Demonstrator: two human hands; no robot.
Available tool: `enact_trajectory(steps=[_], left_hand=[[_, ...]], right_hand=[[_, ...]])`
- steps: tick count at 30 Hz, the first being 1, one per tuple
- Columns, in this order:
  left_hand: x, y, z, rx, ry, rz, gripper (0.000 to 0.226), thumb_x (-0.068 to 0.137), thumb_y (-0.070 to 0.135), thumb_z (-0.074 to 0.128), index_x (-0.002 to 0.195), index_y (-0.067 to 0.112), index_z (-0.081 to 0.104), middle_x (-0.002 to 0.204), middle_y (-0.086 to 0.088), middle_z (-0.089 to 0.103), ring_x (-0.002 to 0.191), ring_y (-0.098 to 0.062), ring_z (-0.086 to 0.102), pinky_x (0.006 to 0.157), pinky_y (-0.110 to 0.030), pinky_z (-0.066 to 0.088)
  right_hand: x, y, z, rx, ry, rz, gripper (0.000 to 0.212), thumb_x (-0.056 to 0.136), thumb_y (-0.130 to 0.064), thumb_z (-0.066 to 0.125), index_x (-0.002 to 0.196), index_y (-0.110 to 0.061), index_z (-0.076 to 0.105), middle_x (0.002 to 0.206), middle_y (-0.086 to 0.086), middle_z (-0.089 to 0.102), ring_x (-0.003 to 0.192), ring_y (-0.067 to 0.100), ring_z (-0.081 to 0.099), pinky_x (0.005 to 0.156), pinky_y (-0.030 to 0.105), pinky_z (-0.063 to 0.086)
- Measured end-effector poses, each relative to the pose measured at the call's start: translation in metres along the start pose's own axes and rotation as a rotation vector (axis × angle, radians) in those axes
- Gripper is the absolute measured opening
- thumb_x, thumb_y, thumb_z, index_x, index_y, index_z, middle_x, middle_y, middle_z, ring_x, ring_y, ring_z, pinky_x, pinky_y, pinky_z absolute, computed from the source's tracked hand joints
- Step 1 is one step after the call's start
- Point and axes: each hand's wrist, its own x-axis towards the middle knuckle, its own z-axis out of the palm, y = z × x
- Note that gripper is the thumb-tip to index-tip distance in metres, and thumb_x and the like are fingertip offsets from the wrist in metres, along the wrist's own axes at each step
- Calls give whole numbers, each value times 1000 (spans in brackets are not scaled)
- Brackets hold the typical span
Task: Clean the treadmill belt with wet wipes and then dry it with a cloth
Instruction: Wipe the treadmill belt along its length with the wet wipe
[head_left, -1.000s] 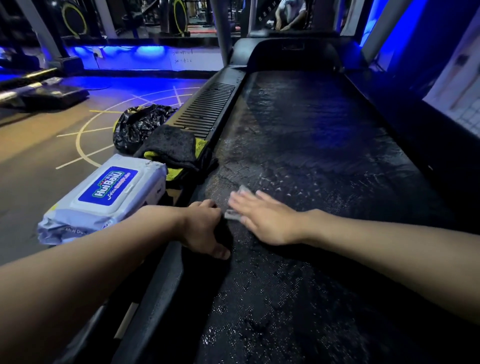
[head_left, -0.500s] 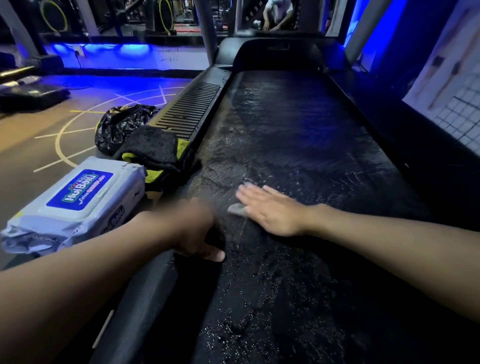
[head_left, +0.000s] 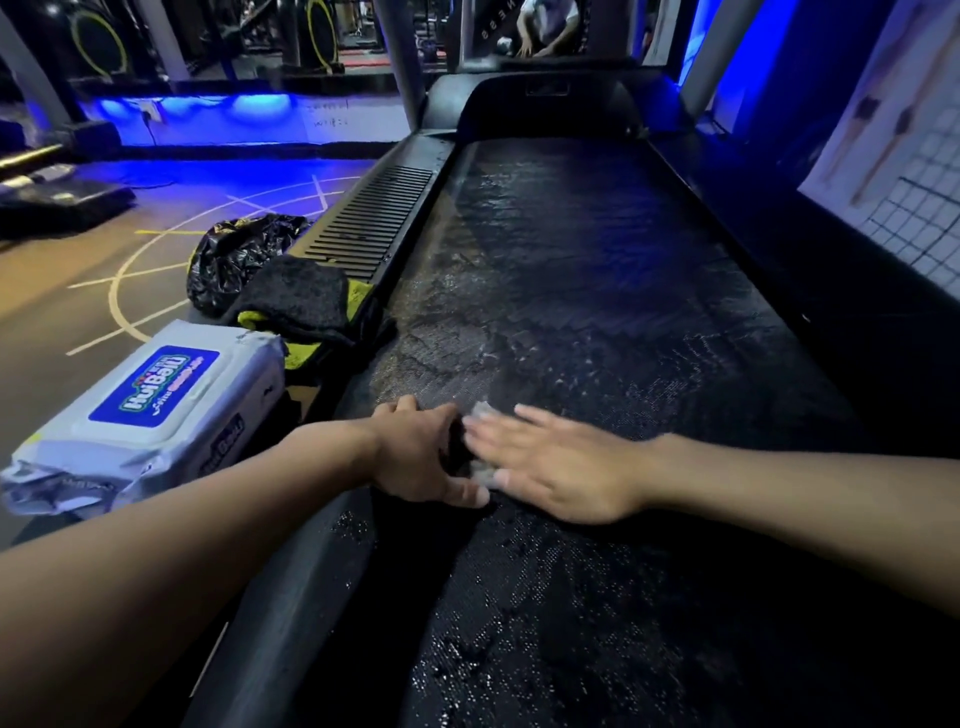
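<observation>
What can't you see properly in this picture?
Head view:
Wet wipe: mostly hidden under the flat right hand, whose fingers are blurred.
Left hand: whether its curled fingers grip anything, lost in shadow.
Wipes pack: small print too tiny.
Person at the top: cut off by the edge.

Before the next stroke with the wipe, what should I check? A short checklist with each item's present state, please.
1. Wet wipe under the right hand: ok, flat fingers press it on the treadmill belt.
2. Left hand out of the wipe's path: not ok, it sits at the belt's left edge, right beside the wipe.
3. Left hand's hold on the belt edge: cannot tell, its fingers are curled.
4. Belt wetted farther up: ok, that stretch glistens.
5. Drying cloth ready: ok, it lies by the left rail, in neither hand.
6. Wipes pack near: ok, it lies beside the cloth.
</observation>
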Motion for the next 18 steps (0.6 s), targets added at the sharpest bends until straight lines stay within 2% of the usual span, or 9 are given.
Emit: enact_trajectory(steps=[3, 4, 6, 8, 11, 13, 15, 17, 18], left_hand=[[3, 7, 3, 91, -23, -31, 119, 64, 76, 68, 152, 20, 11, 151, -21, 18, 143, -43, 15, 115, -49, 27], [3, 9, 3, 112, -14, -36, 120, 63, 75, 70, 152, 19, 12, 151, -21, 17, 143, -42, 15, 114, -52, 27], [6, 10, 3, 137, 26, 28, 114, 64, 72, 72, 149, 15, 19, 149, -16, 19, 144, -35, 17, 114, -51, 27], [10, 9, 4, 91, 45, 154, 107, 67, 63, 76, 145, 9, 26, 147, -8, 22, 142, -27, 26, 115, -43, 30], [11, 15, 0, 48, 26, 183, 103, 67, 52, 82, 141, 2, 29, 145, -10, 28, 136, -27, 37, 111, -33, 35], [13, 19, -4, 18, 10, 154, 98, 67, 55, 81, 139, 6, 35, 141, -11, 32, 130, -28, 43, 108, -33, 38], [15, 22, -7, 5, 19, 141, 90, 67, 65, 75, 134, 14, 41, 132, -9, 37, 124, -28, 46, 104, -36, 42], [17, 24, -6, 41, 53, 118, 93, 64, 73, 71, 134, 20, 42, 128, -7, 37, 125, -29, 42, 105, -41, 41], [17, 26, -5, 69, 68, 98, 95, 62, 75, 70, 135, 22, 41, 127, -6, 36, 128, -30, 37, 105, -45, 39]], right_hand=[[9, 29, -8, 9, 24, 234, 55, 107, -40, 11, 159, -23, 0, 166, -2, -11, 149, 11, -20, 122, 36, -10], [8, 26, -8, 14, 28, 240, 56, 107, -40, 13, 159, -21, 0, 165, -1, -11, 149, 12, -19, 122, 36, -10], [-3, 11, 1, 1, 13, 104, 56, 108, -39, 16, 159, -20, 2, 164, -4, -12, 149, 11, -19, 122, 33, -12], [-12, 7, 5, 12, 0, 15, 56, 108, -38, 17, 159, -20, 3, 164, -7, -12, 149, 8, -20, 122, 33, -13], [-5, 38, -5, 40, 5, 227, 56, 108, -37, 16, 159, -22, 1, 165, -4, -11, 149, 8, -20, 123, 40, -10], [-7, 36, -5, 65, 13, 261, 58, 108, -39, 16, 159, -20, -1, 165, -3, -12, 149, 10, -20, 123, 39, -10], [-20, 22, 4, 62, -4, 135, 59, 107, -44, 14, 159, -19, -1, 163, -7, -15, 149, 9, -21, 122, 34, -13], [-28, 20, 6, 62, 13, 66, 58, 106, -44, 11, 159, -20, 1, 163, -10, -12, 148, 5, -20, 121, 31, -15], [-24, 30, 5, 52, 37, 108, 57, 107, -43, 11, 159, -20, 3, 164, -9, -9, 149, 5, -19, 121, 32, -14]])
